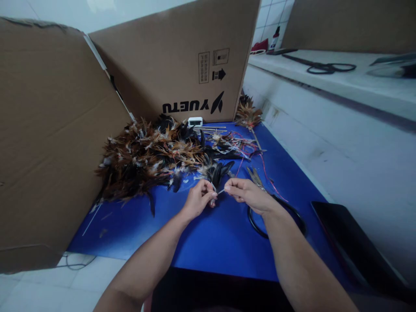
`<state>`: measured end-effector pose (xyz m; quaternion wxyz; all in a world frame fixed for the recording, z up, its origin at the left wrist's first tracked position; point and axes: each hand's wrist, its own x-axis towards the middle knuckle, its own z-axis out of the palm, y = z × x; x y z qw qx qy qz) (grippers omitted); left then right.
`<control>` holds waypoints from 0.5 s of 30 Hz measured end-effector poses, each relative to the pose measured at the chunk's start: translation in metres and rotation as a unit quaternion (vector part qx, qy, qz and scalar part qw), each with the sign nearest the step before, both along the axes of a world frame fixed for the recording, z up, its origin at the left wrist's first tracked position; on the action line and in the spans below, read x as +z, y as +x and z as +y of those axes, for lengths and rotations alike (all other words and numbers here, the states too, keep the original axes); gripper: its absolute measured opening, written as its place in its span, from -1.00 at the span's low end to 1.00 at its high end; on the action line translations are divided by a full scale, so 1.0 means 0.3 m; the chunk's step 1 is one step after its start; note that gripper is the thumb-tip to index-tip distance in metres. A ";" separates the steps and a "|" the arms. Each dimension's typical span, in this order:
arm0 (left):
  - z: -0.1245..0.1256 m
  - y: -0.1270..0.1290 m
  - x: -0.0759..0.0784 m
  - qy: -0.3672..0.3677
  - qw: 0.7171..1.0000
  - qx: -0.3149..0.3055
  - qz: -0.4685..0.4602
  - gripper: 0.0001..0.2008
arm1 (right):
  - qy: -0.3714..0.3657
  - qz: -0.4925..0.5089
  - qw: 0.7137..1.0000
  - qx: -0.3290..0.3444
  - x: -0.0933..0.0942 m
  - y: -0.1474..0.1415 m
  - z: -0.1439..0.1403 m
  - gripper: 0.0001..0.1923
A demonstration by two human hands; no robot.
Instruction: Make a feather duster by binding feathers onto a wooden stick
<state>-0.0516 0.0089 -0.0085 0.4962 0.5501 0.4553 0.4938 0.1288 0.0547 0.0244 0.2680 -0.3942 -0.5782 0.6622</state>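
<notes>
In front of me, my left hand (199, 198) pinches a small bunch of dark feathers (217, 172) near its base, the black tips pointing away from me. A short pale strip (221, 191) runs from that bunch across to my right hand (244, 193), whose thumb and forefinger are closed on its end. Whether the strip is string or tape I cannot make out. Under and beside my right wrist lie large scissors (255, 177) with black loop handles, partly hidden by the forearm. Left of my hands spreads a big heap of brown and black feathers (146, 151).
Cardboard panels (175, 56) stand behind and to the left of the blue tabletop (130, 229). Toward the back are a small white display device (195, 121), thin sticks (212, 129), pink string (264, 167) and a feather duster (248, 113). More scissors (325, 67) lie on the right ledge.
</notes>
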 end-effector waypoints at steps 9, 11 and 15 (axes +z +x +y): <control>0.005 -0.009 0.018 -0.054 0.991 0.000 -0.120 -0.67 | -0.044 0.126 0.991 0.008 0.000 -0.026 -0.014 -0.73; 0.003 -0.011 0.022 -0.072 0.987 0.002 -0.142 -0.65 | -0.057 0.145 0.988 0.009 0.001 -0.031 -0.018 -0.72; 0.000 -0.008 0.027 -0.080 0.982 -0.001 -0.168 -0.60 | -0.052 0.166 0.985 0.000 0.004 -0.039 -0.022 -0.73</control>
